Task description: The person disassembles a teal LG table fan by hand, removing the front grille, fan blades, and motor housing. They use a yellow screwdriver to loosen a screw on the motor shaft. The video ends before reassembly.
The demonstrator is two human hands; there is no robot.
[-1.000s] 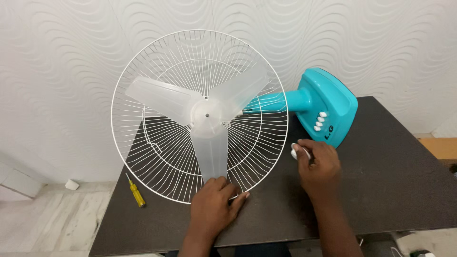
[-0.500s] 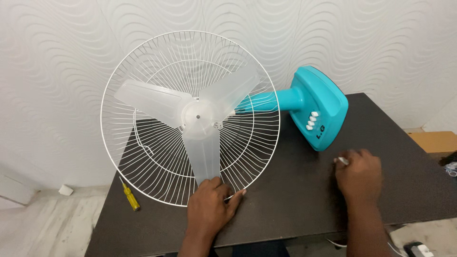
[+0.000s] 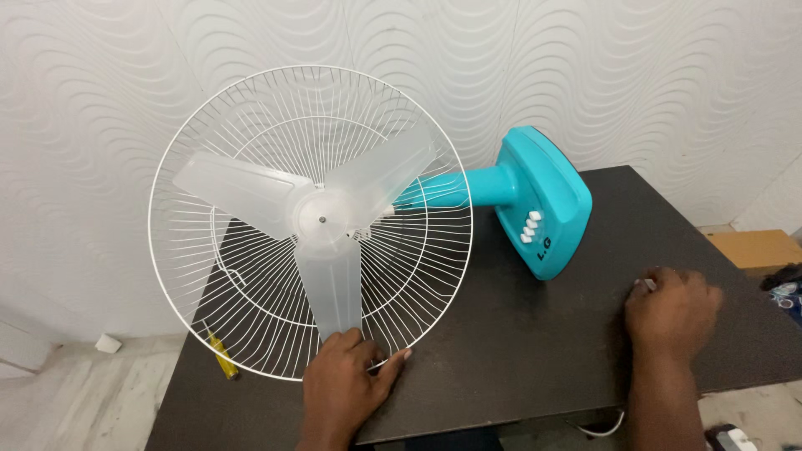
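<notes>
A table fan lies on its side on a dark table [image 3: 518, 351]. Its white wire guard [image 3: 151, 219] stands on edge, and a translucent three-blade propeller [image 3: 330, 284] sits in front of it. The teal base [image 3: 551, 196] with white buttons points right. My left hand [image 3: 342, 380] grips the guard's lower rim, just below the bottom blade. Palm down on the table to the right of the base, my right hand [image 3: 672, 313] is closed over a small white part [image 3: 648, 284] that only peeks out at the fingertips.
A yellow-handled screwdriver [image 3: 221, 355] lies on the table behind the guard's lower left. A cardboard box [image 3: 756, 248] sits beyond the table's right edge. A textured white wall stands close behind the fan. The floor at the left is pale tile.
My right hand has slid from beside the teal base out to the right side of the table with the white part. My left hand stays on the guard's rim.
</notes>
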